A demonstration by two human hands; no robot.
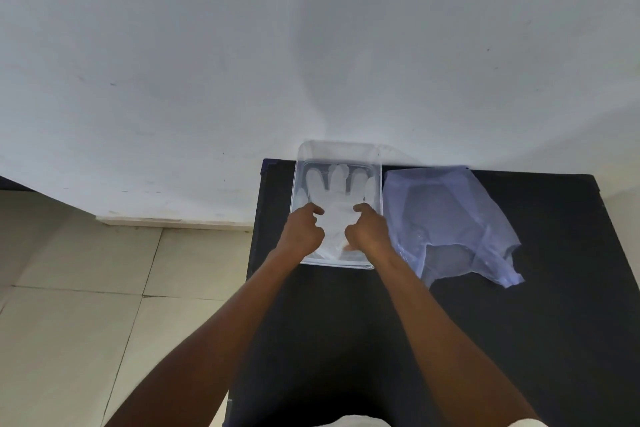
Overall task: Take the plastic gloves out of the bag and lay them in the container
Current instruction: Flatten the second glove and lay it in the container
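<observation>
A clear plastic container [300, 163] stands at the far left corner of the black table. A translucent plastic glove [337, 184] lies flat inside it, fingers pointing toward the wall. My left hand [302, 229] rests on the glove's left side with the index finger stretched out and the other fingers curled. On the glove's right side my right hand [367, 229] does the same, index finger pressing down. Both hands hide the glove's cuff. The pale blue plastic bag [446, 222] lies crumpled on the table just right of the container.
The black table [519, 322] stands against a white wall [311, 45]. Its left edge drops to a beige tiled floor [86, 288]. The container sits close to that left edge and touches the wall.
</observation>
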